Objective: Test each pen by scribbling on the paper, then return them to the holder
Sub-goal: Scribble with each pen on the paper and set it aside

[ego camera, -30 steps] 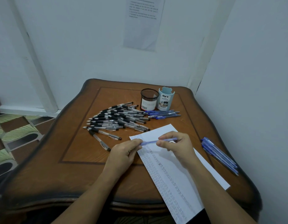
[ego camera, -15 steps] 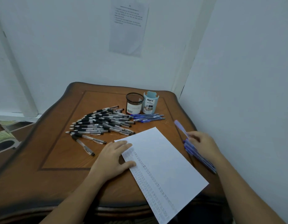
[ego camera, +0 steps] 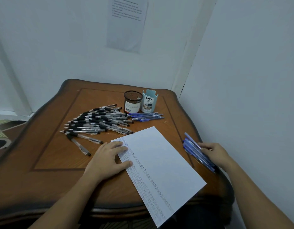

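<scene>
Head view: a scribble-marked sheet of paper (ego camera: pixel 162 162) lies slantwise on the wooden table (ego camera: pixel 52 162), its near corner hanging past the table's near edge. The left hand (ego camera: pixel 108 160) lies flat on the sheet's left margin, fingers straight and spread. At the table's right edge, close to the wall, the right hand (ego camera: pixel 215 153) rests loosely curled fingertips on a bundle of blue pens (ego camera: pixel 192 149); whether it pinches one I cannot tell. Bare wood lies left of the left hand. Farther off sprawls a heap of black-grip pens (ego camera: pixel 96 121), with more blue pens (ego camera: pixel 146 116) to its right. Behind these stand a black mesh holder (ego camera: pixel 132 101) and a light-blue desk organizer (ego camera: pixel 149 103), touching; their contents are hidden. A printed notice (ego camera: pixel 126 23) hangs on the far wall.
</scene>
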